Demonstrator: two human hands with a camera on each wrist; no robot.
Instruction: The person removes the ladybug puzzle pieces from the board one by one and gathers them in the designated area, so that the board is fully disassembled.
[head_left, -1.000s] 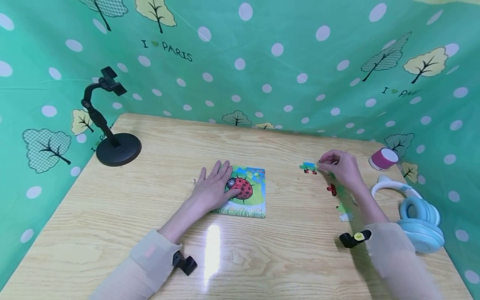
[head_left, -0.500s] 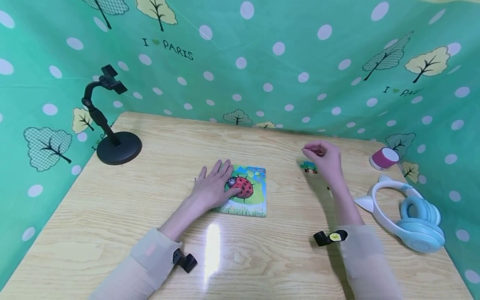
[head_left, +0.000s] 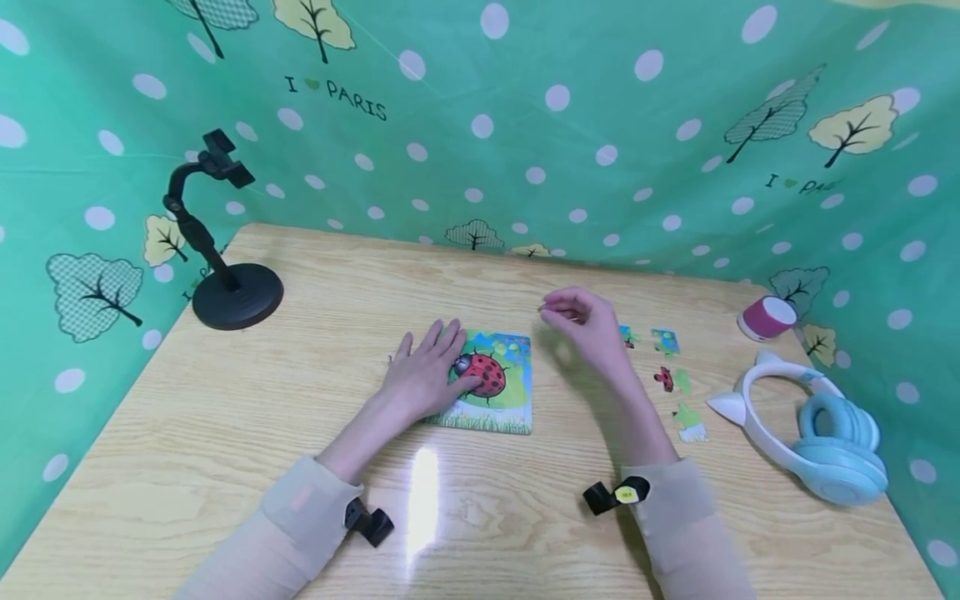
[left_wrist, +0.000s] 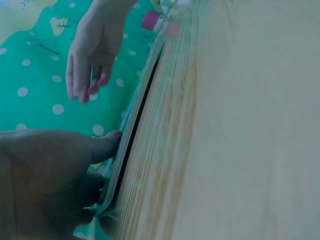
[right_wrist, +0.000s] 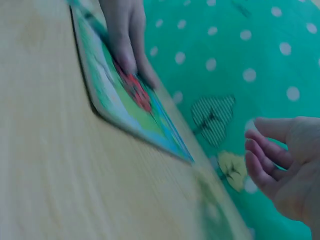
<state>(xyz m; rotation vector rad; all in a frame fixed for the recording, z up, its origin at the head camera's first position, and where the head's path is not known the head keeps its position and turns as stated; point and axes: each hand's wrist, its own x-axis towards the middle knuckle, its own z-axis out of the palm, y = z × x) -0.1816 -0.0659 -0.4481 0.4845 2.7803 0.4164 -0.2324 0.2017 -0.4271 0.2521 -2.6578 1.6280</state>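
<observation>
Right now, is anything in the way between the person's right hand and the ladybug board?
Nothing visible: only tabletop shows between the right hand and the ladybug board. The left hand, though, covers part of the board's left side.

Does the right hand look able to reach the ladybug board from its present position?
Probably yes: the right hand hovers near the far right corner of the ladybug board, and no object appears between; the left hand rests on its left part.
</observation>
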